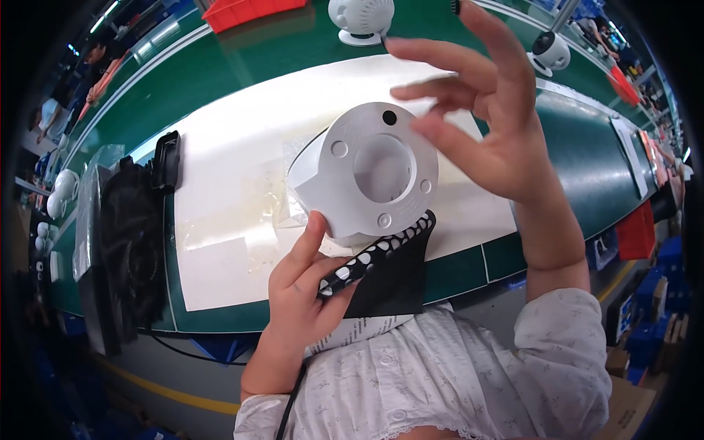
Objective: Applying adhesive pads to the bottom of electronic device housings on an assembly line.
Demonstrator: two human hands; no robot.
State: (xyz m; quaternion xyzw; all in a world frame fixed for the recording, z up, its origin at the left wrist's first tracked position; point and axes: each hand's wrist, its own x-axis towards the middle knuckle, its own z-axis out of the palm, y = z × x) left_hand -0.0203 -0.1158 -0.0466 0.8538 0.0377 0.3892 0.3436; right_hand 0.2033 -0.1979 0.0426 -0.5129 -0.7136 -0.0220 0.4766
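A white plastic ring-shaped housing (339, 192) is tilted up over the work mat, its round opening facing me. One black round pad (389, 118) sits in a recess near its top; the other round recesses show white. My left hand (302, 290) has its thumb against the housing's lower left edge. Its fingers are curled around a black sticker sheet (396, 258) whose bent edge shows rows of white circles. To the right of the housing, my right hand (491, 110) is raised with fingers spread. Small dark spots show at two of its fingertips; I cannot make out what they are.
A white mat (213, 257) covers part of the green table (293, 48). White rounded devices (361, 18) stand at the back, near a red bin (253, 11). Black bagged items (132, 235) lie at the left, beside a black plastic part (166, 160).
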